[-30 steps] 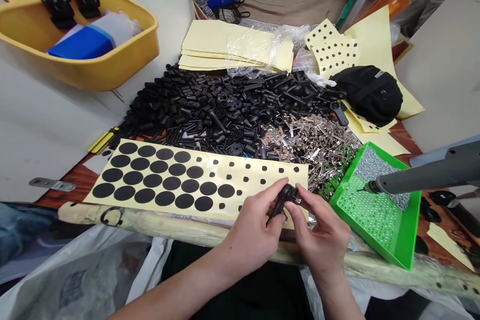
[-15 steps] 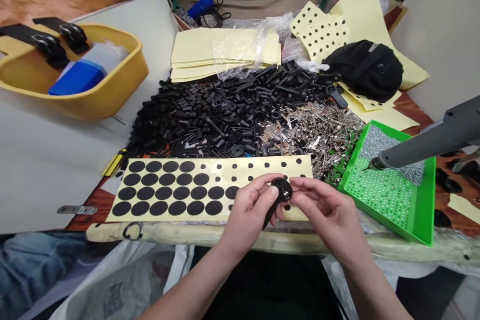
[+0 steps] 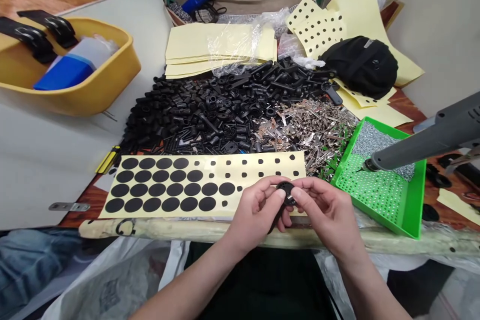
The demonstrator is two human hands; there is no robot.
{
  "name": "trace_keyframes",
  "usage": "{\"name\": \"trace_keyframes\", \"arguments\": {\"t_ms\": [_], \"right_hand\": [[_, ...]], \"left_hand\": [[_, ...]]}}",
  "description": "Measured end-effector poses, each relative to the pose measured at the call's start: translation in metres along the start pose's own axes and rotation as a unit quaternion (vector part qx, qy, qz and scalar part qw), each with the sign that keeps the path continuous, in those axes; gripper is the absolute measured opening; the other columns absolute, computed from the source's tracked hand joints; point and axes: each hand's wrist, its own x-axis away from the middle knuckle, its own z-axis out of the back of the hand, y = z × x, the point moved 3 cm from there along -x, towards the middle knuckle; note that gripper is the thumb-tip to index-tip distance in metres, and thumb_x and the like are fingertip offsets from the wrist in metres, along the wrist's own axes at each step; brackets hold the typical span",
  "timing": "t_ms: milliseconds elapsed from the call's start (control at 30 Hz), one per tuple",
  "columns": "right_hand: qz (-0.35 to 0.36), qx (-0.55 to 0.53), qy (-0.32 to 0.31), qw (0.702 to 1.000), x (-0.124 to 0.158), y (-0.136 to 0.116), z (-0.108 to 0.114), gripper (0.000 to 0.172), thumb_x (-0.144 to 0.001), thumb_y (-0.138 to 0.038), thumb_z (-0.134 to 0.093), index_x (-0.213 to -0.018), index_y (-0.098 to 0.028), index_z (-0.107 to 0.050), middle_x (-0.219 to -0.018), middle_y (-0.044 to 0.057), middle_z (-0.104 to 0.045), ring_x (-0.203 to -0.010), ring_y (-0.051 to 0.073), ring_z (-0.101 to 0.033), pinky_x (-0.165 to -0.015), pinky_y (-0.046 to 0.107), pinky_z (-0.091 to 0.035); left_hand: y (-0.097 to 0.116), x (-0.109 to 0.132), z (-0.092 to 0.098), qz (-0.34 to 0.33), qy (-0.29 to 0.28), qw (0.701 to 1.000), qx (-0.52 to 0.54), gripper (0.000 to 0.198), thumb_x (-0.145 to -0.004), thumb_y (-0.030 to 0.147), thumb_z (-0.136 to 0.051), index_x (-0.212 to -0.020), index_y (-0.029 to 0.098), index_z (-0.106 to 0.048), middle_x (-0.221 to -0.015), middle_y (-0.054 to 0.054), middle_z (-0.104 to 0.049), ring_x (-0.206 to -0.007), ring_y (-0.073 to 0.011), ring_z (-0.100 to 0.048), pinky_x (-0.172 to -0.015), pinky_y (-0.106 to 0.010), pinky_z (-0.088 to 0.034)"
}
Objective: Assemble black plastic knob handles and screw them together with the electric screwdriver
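Note:
Between both hands is a black plastic part with a round, open-faced head [image 3: 285, 191] and a handle-like stem running down behind my fingers. My left hand [image 3: 258, 210] grips it with the thumb on the rim. My right hand [image 3: 324, 207] has its thumb and fingertips closed on the right edge of the head; a small shiny spot shows by that thumb. Beneath and left of the hands lies a pale yellow sheet [image 3: 221, 185] of black round stickers [image 3: 170, 204], with small black dots where the rest of its rows run. My hands cover its right end.
Black plastic parts [image 3: 210, 105] are heaped behind the sheet, beside a pile of small metal strips [image 3: 311, 125]. A green tray [image 3: 410, 220] of screws stands at right, under a grey electric screwdriver [image 3: 423, 142]. A yellow bin [image 3: 112, 80] hangs at left. A wooden rail [image 3: 168, 231] edges the table.
My right thumb and fingers have moved in onto the round head of the part, where they were at its edge before. The whole view has shifted slightly.

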Motion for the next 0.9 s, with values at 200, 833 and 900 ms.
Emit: {"name": "trace_keyframes", "arguments": {"t_ms": [200,833,900], "right_hand": [[-0.047,-0.015,0.001,0.999,0.001,0.007,0.018,0.021,-0.076,-0.037,-0.070,-0.079,-0.016,-0.068,-0.066,0.003,-0.070,-0.055,0.014,-0.067,-0.052,0.023,-0.056],[-0.107,-0.087,0.044,0.989,0.006,0.022,0.068,0.026,-0.076,-0.041,-0.071,-0.084,-0.016,-0.074,-0.060,0.003,-0.070,-0.052,0.013,-0.064,-0.050,0.023,-0.055],[-0.095,-0.074,0.062,0.991,0.005,0.019,0.068,0.025,-0.074,-0.040,-0.072,-0.080,-0.016,-0.074,-0.057,0.002,-0.068,-0.050,0.013,-0.062,-0.048,0.023,-0.055]], "left_hand": [[-0.007,-0.008,-0.011,0.019,-0.068,0.998,0.008,0.036,-0.080,0.032,-0.060,-0.109,0.010,-0.053,-0.061,0.000,-0.061,-0.052,-0.0114,-0.057,-0.051,-0.022,-0.049],[-0.005,-0.036,-0.056,0.111,-0.086,0.990,0.007,0.031,-0.073,0.028,-0.064,-0.097,0.012,-0.053,-0.053,0.002,-0.059,-0.039,-0.0113,-0.055,-0.038,-0.021,-0.049],[-0.004,-0.037,-0.059,0.107,-0.086,0.991,-0.001,0.030,-0.073,0.028,-0.063,-0.096,0.012,-0.054,-0.054,0.002,-0.059,-0.040,-0.0111,-0.056,-0.038,-0.021,-0.048]]}}
